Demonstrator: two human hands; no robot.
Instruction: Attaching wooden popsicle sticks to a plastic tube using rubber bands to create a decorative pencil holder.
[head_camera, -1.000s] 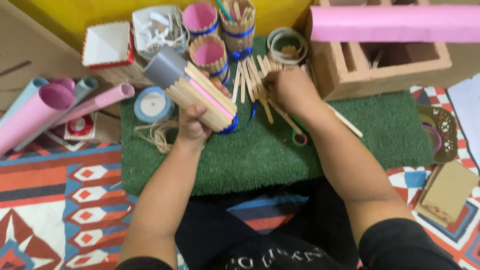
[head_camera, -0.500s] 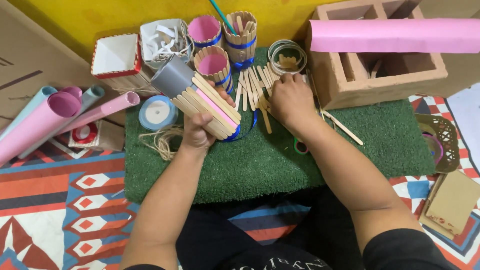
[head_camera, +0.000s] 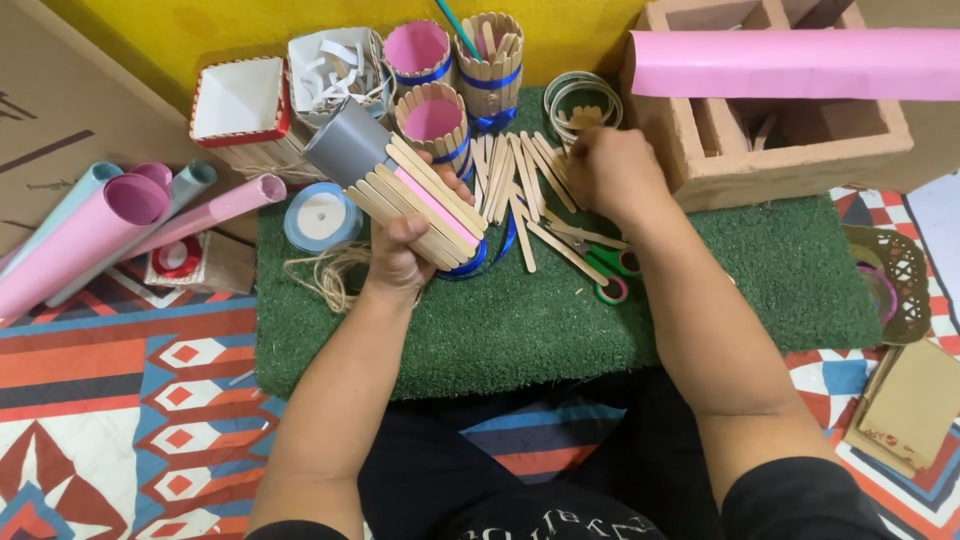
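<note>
My right hand shifts up from the loose sticks twd the tape rings; left hand tilts the tube a bit.

The tube shows grey with pale wooden sticks and one pink stick on it, a blue ribbon at its end. It sits over a green grass mat on a rug patterned in orange, blue and white diamonds. Pink paper rolls lie against a yellow wall, and the scissors have green and pink handles.

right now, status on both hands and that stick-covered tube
Left hand gripping grey tube half clad in wooden sticks, tilted over green mat. Right hand down on loose stick pile. Scissors lie just beside right wrist.
</note>
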